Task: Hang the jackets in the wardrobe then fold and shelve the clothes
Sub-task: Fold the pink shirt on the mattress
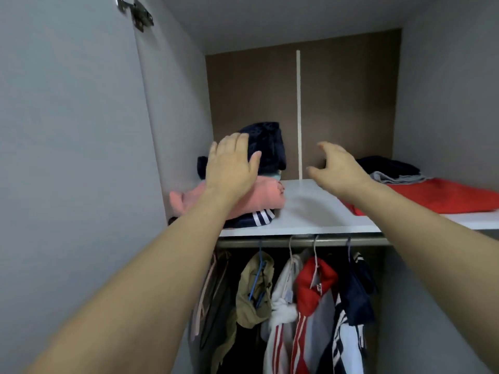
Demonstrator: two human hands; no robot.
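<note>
- Left hand (231,168) is up at the white shelf (305,211), fingers straight and flat against the dark navy bundle (270,147), not gripping anything.
- That bundle sits on a pink folded garment (259,198), which lies on a navy piece with white stripes (256,218) (all stacked at the shelf's left end).
- Right hand (337,168) hovers over the bare middle of the shelf, fingers loosely curled, holding nothing.
- Far right of the shelf: a red garment (445,197) with grey and dark folded clothes (391,171) behind it.
- Below, jackets (310,306) hang on the rail (297,241).
</note>
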